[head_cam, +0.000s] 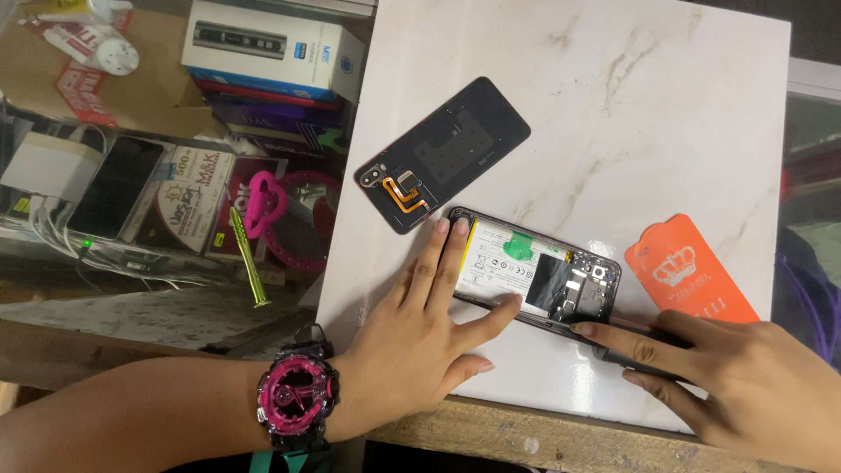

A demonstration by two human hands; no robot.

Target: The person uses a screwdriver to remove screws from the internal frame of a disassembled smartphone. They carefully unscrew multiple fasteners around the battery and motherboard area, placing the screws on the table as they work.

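An opened phone (561, 276) lies back-up on a white marble slab (613, 105), its white battery, a green tab and black shielding exposed. My left hand (420, 328), with a pink and black watch on the wrist, rests flat on the phone's left end, fingers spread over the battery. My right hand (727, 377) holds a thin dark tool (626, 335) against the phone's lower right edge. The removed black back cover (447, 149), with an orange flex cable, lies above and to the left.
An orange card (692, 271) lies to the right of the phone. To the left, a glass counter holds stacked boxes (272, 52), a white charger (53, 166), a dark phone (114, 188), yellow-green tweezers (247, 258) and a pink ring-shaped item (263, 201). A wooden edge (526, 438) runs below.
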